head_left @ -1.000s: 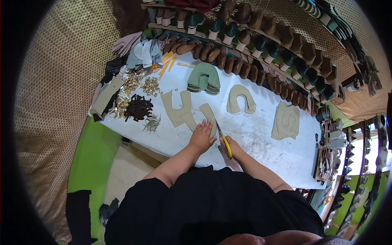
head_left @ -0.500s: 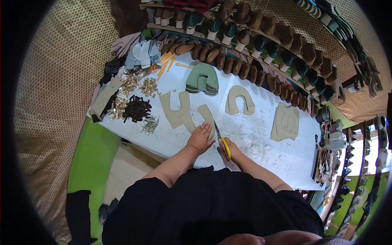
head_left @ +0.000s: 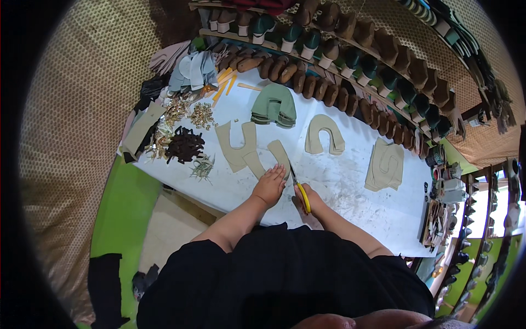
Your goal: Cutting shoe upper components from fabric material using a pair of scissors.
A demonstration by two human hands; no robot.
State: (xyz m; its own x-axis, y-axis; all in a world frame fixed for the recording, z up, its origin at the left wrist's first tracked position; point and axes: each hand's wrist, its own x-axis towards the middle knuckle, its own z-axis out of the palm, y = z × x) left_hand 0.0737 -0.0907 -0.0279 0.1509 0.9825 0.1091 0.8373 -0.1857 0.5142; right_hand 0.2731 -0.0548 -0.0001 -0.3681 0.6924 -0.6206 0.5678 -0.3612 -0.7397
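Observation:
My left hand point(head_left: 270, 185) lies flat, fingers stretched out, on a beige U-shaped piece point(head_left: 280, 156) on the table. In my right hand point(head_left: 310, 199) is a pair of scissors with yellow handles point(head_left: 303, 198). The blades point away from me, along the right side of that piece; whether they touch it I cannot tell. Left of my left hand lie more beige U-shaped pieces point(head_left: 234, 147), overlapping. Ahead and to the right is a small stack of beige arch-shaped pieces point(head_left: 314, 137). A thicker pile of green cut pieces point(head_left: 268, 104) sits farther back.
Another beige stack point(head_left: 378, 164) lies at the right of the white table point(head_left: 339, 203). On the left are dark brown strips point(head_left: 185, 145), gold-coloured bits point(head_left: 201, 116) and grey pieces point(head_left: 193, 71). Brown shoe lasts point(head_left: 330, 95) line the back edge, below shelves of heeled shoe forms point(head_left: 349, 64).
My left hand and the piece under it have barely shifted. The scissors stay in my right hand beside that piece, in nearly the same position.

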